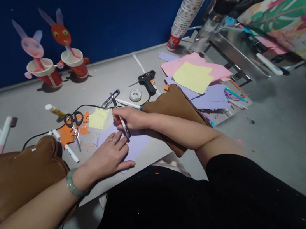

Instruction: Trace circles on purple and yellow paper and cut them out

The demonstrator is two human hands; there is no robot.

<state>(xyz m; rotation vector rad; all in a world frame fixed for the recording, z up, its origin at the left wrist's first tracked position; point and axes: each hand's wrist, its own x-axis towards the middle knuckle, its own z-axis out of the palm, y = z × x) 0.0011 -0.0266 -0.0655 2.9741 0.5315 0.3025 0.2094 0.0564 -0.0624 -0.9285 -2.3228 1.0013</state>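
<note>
My right hand (131,117) is closed around a slim silver and black tool, which looks like a drawing compass (125,128). It stands nearly upright, its lower end at a sheet of light purple paper (139,144). Palm down, my left hand (114,153) lies on that sheet with its fingers stretched out, the fingertips close to the tool's lower end. Yellow paper (97,119) with round outlines lies just beyond. Black-handled scissors (74,124) rest on orange paper scraps (67,134) to the left.
Behind are a glue gun (147,80), a tape roll (135,95) and a glue stick (54,110). Two paper-cup rabbits (73,63) stand near the blue wall. Brown cushions (27,172) flank the work area. Coloured paper (194,77) and stacked cups (187,4) are at right.
</note>
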